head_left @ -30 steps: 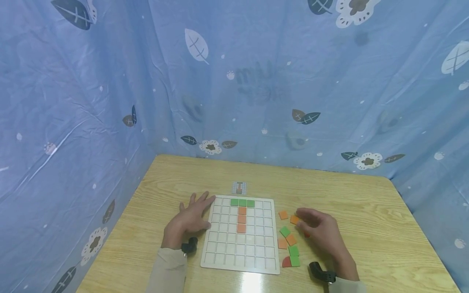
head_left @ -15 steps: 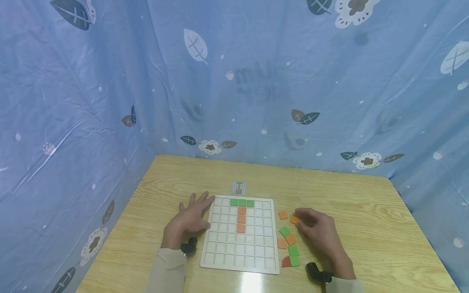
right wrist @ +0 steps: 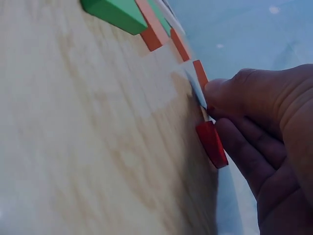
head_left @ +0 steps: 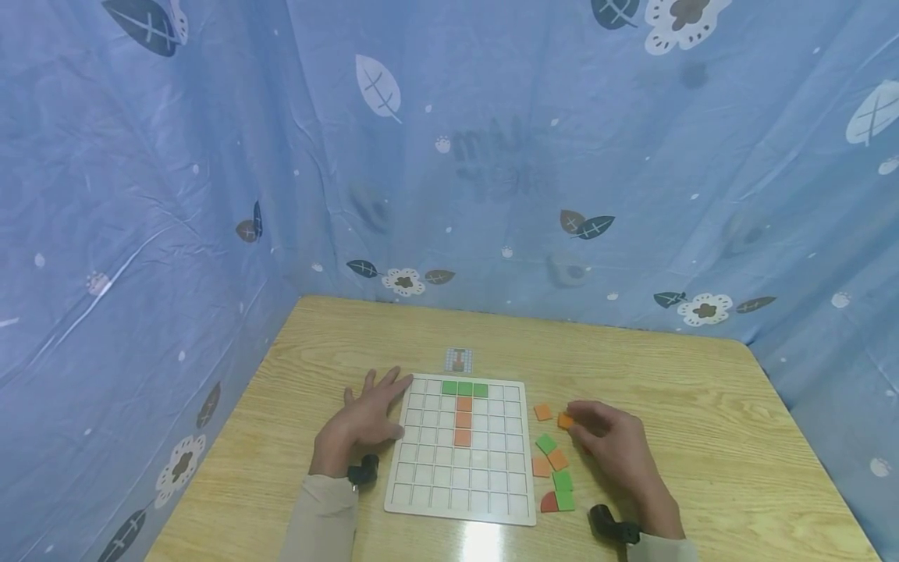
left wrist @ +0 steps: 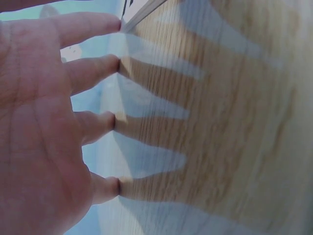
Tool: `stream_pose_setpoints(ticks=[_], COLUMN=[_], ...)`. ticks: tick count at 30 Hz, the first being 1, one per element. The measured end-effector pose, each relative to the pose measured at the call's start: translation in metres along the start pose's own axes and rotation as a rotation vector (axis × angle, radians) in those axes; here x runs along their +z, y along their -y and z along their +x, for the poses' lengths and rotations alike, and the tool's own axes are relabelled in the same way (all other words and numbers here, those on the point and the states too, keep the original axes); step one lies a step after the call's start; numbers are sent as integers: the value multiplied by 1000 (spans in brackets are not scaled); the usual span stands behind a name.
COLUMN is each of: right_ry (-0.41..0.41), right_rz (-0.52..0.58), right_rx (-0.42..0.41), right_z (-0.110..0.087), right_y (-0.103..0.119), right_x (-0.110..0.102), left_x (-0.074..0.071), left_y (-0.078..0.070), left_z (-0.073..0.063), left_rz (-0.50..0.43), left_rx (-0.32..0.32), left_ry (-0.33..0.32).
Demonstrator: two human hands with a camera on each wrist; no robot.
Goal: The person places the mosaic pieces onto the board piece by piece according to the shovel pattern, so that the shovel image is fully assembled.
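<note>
A white grid board (head_left: 430, 474) lies on the table, bearing three green tiles in a top row and three orange tiles in a column below. My left hand (head_left: 367, 416) rests with spread fingers at its left edge, index fingertip and thumb against it; in the left wrist view the fingertips (left wrist: 111, 121) touch the wood. Right of the board, my right hand (head_left: 612, 439) pinches an orange square tile (head_left: 565, 421) between thumb and finger, low over the table. A red piece (right wrist: 212, 144) lies beside those fingers in the right wrist view; the hand hides it from the head view.
Between board and right hand lie loose orange tiles (head_left: 543, 412), green tiles (head_left: 563, 481) and a red quarter-round piece (head_left: 550, 502). A small pattern card (head_left: 459, 361) sits behind the board. Blue patterned curtain (head_left: 506, 156) encloses the wooden table (head_left: 667, 382).
The right hand has shifted slightly left around the orange tile, and the red piece formerly peeking out under it is now covered in the head view. My left hand keeps its place.
</note>
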State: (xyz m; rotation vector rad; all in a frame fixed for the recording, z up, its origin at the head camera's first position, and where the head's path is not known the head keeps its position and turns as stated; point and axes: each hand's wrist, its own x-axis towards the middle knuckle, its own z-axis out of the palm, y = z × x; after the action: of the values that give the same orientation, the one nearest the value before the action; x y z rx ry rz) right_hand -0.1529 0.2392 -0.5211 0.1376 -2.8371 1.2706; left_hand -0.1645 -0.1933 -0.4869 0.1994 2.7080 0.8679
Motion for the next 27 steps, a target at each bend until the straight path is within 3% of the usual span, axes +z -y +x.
stream_pose_setpoints(ticks=[6,19,27], right_ry=[-3,-78,-57], right_rz=[9,-15,14], right_rx=[11,-160,-203], right_z=[-7,-17,-20], right_y=[7,23,41], right_x=[-10,-26,-22], left_x=[0,0,0], left_y=[0,0,0], left_z=[-1,1,0], left_rz=[6,-1,-2], left_rx=[-3,0,-8], left_ry=[1,3,7])
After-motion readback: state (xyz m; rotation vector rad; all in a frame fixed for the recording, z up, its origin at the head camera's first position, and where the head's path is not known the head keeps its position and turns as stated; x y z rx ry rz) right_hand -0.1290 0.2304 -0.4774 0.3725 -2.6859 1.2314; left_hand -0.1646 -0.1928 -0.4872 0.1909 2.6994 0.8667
